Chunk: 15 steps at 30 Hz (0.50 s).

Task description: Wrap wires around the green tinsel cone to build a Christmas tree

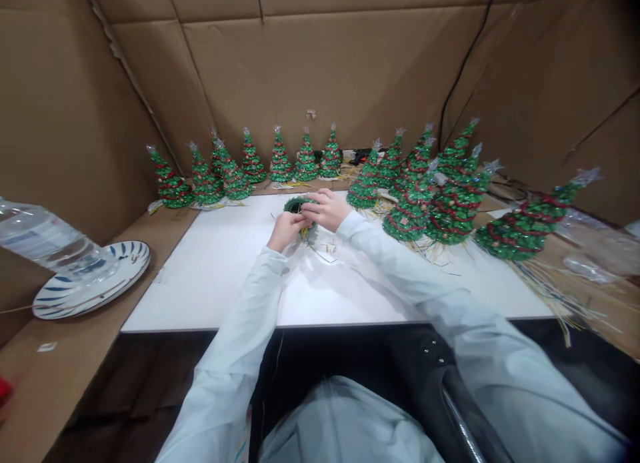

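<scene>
A small green Christmas tree (pixel 296 205) lies on its side on the white board (pixel 220 276), its hollow dark base turned toward me. My left hand (pixel 286 231) is closed around its lower part, fingers curled. My right hand (pixel 326 209) rests on the tree's right side, its fingers pinched together at the base, where thin wires stick out. Both arms wear pale sleeves.
Rows of finished green trees with red garlands and silver stars stand along the back left (pixel 235 173) and at the right (pixel 450 196), over loose straw-coloured wires (pixel 555 289). A blue-striped plate (pixel 90 279) and a clear plastic bottle (pixel 45 243) sit at the left. Cardboard walls enclose the bench.
</scene>
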{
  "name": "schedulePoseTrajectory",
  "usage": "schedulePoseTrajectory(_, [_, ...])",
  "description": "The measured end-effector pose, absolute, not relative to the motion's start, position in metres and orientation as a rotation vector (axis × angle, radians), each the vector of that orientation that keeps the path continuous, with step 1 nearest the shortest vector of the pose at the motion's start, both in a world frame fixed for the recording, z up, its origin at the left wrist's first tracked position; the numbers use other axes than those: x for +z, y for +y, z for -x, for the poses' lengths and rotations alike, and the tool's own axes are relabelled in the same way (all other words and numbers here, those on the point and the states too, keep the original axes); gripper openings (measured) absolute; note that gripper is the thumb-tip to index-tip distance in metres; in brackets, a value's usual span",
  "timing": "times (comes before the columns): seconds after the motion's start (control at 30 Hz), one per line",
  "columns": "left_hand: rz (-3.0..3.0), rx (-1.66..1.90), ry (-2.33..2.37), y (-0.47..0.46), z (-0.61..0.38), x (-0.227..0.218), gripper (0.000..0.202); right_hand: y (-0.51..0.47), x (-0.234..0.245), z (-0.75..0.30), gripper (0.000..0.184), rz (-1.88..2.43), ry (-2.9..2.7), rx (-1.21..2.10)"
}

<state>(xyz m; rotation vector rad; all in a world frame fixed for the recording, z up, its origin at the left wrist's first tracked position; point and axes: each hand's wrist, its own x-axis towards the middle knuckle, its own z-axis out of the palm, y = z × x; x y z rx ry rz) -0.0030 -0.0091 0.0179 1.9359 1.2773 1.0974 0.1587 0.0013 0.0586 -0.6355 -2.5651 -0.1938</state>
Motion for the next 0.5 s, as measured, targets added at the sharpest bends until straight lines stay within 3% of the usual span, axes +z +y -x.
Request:
schedulePoseTrajectory(0.17, [-2.080, 0.954, 1.234, -0.012, 0.000, 0.023, 0.028, 0.017, 0.079, -0.161, 0.031, 0.401, -2.912, -0.193])
schedulePoseTrajectory(0.3, [-2.266, 0.873, 1.271, -0.015, -0.006, 0.022, 0.028, 0.014, 0.084, -0.163, 0.031, 0.219, -3.101, -0.479])
schedulePoseTrajectory(0.4, [-2.428, 0.864, 1.310, -0.018, -0.011, 0.020, 0.029, 0.006, 0.083, -0.166, 0.026, 0.420, -3.099, -0.677])
schedulePoseTrajectory(0.5, [-2.578, 0.870, 1.347, -0.020, -0.017, 0.016, 0.027, -0.002, 0.078, -0.170, 0.021, 0.834, -2.976, -0.578])
